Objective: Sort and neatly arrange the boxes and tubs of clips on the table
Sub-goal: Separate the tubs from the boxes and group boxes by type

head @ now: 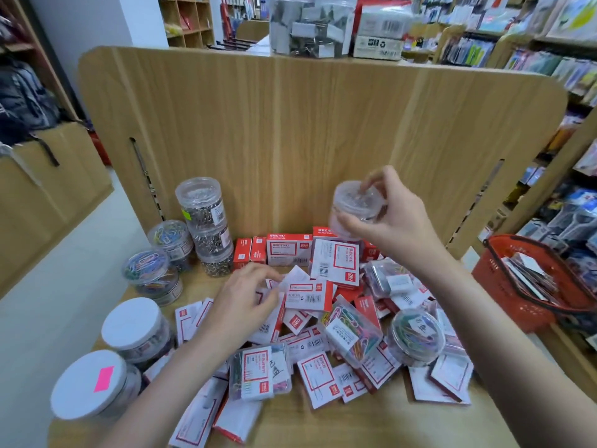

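Heads up, your right hand (pixel 392 221) is gripping that clear tub (pixel 353 210) in the air over the box pile (pixel 310 295) while your open left hand (pixel 248 299) rests on the boxes, so dropping it could scatter them off the table (pixel 403 421).

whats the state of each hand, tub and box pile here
right hand: grips small clear tub, lifted above the pile
left hand: fingers spread, on loose boxes
silver clip tubs: stacked, lids on
white-lid tubs: upright, closed
red basket: holds packets
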A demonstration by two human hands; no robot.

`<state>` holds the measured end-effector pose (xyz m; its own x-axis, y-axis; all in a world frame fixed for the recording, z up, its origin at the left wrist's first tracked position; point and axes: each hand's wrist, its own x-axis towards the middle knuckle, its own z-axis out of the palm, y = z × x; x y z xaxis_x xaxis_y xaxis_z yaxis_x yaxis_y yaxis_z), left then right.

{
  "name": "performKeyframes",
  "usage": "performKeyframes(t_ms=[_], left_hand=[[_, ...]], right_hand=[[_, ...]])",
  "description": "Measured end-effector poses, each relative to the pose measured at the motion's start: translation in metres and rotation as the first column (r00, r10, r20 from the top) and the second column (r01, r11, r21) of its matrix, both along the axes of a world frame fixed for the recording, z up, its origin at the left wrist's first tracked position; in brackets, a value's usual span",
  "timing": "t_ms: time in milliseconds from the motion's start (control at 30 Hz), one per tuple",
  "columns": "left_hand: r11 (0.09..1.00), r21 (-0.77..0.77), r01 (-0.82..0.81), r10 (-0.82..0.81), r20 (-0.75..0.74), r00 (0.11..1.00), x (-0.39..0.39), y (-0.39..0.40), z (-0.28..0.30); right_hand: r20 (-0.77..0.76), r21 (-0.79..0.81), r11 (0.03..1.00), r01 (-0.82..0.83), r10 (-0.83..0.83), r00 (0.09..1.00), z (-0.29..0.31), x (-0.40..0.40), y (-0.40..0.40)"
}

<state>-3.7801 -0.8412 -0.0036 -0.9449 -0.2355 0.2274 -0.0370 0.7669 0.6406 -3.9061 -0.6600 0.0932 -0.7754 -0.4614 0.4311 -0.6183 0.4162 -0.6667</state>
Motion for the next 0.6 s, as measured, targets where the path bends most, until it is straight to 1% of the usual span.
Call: performKeyframes(t_ms=[67,200,267,400,533,600], left_hand=[[0.999,-0.01,-0.036,0.036,-0.005,0.999,0.009,-0.004,-0.003],[0.992,0.01,-0.128,0.128,-0.039,0.991,0.032,-0.013,-0.004],[0.99,0.005,-0.141,0.141,-0.043,0.989,0.042,-0.015,-0.007],[0.987,0.01,-0.158,0.158,0.019,0.987,0.057,-0.018,-0.017],[0.983,-0.014,-0.184,0.185,0.06,0.981,0.063,-0.022,-0.022],[0.98,-0.019,-0.197,0.198,0.057,0.979,0.063,-0.023,-0.022]], right_hand=[[0.089,0.049,0.987,-0.152,0.147,0.985,-0.003,0.008,-0.023],[0.127,0.168,0.918,-0.359,0.341,0.932,-0.029,0.015,-0.066],[0.115,0.196,0.897,-0.395,0.379,0.918,-0.036,0.015,-0.083],[0.09,0.219,0.877,-0.428,0.418,0.904,-0.043,0.017,-0.108],[0.089,0.143,0.879,-0.456,0.447,0.89,-0.046,0.021,-0.12],[0.092,0.134,0.883,-0.449,0.44,0.893,-0.05,0.022,-0.124]])
